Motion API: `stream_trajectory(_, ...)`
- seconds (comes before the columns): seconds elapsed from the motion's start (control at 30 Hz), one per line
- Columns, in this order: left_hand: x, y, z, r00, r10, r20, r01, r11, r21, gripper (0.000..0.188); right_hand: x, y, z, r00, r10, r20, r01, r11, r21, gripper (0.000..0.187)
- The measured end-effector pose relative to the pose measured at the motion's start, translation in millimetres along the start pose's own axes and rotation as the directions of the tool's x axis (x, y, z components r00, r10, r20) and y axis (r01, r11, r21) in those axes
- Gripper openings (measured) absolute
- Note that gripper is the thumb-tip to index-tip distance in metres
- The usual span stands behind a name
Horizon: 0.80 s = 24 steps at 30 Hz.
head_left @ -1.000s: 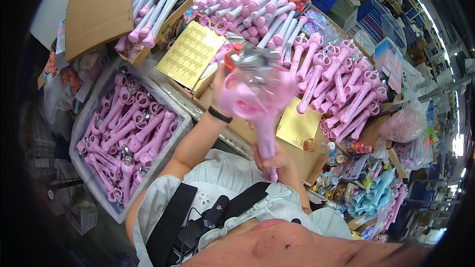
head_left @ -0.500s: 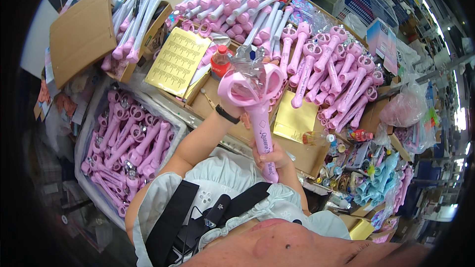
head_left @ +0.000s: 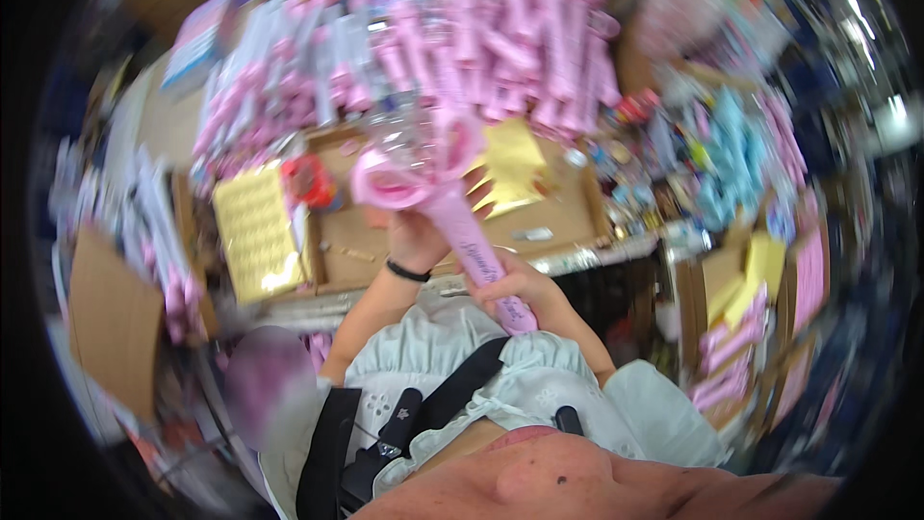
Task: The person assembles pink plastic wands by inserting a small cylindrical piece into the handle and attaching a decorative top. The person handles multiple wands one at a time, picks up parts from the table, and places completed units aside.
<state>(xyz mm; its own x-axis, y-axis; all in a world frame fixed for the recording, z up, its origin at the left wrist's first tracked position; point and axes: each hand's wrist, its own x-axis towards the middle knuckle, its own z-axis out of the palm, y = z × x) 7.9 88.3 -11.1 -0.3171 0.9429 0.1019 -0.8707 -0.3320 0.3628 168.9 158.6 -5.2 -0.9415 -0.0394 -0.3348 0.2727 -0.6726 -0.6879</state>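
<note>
The picture is blurred by motion. I hold a pink toy wand with a round clear top over a cardboard work surface. My right hand is closed round its handle near the lower end. My left hand, a black band on its wrist, sits up by the wand's pink head and appears to grip it from behind. A heap of similar pink wands lies beyond the surface.
Gold sticker sheets lie at the left and behind the wand. A red round object sits between them. Pink and white wands pile at the left; cardboard stands lower left; blue items crowd the right.
The view has swung sharply, so the table now sits more centred and blurred. Both hands keep hold of the wand, which now tilts with its head to the upper left.
</note>
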Motion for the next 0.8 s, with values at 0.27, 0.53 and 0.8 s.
stream_trajectory(0.27,22.4,-42.4,-6.3,0.977,-0.214,0.004,0.211,0.961,-0.18,0.095,-38.1,38.3,-20.6,0.95,-0.259,-0.172,0.246,0.965,-0.095,0.04)
stream_trajectory(0.53,48.8,-65.6,-14.7,0.972,-0.234,-0.006,0.232,0.967,-0.109,0.091,-125.8,125.1,-85.5,0.474,-0.587,-0.656,0.214,0.8,-0.561,0.028)
stream_trajectory(0.8,37.9,-43.4,-16.8,0.979,-0.205,-0.014,0.204,0.975,-0.086,0.102,-297.2,279.5,-287.9,-0.725,-0.089,-0.683,0.283,0.865,-0.414,0.02)
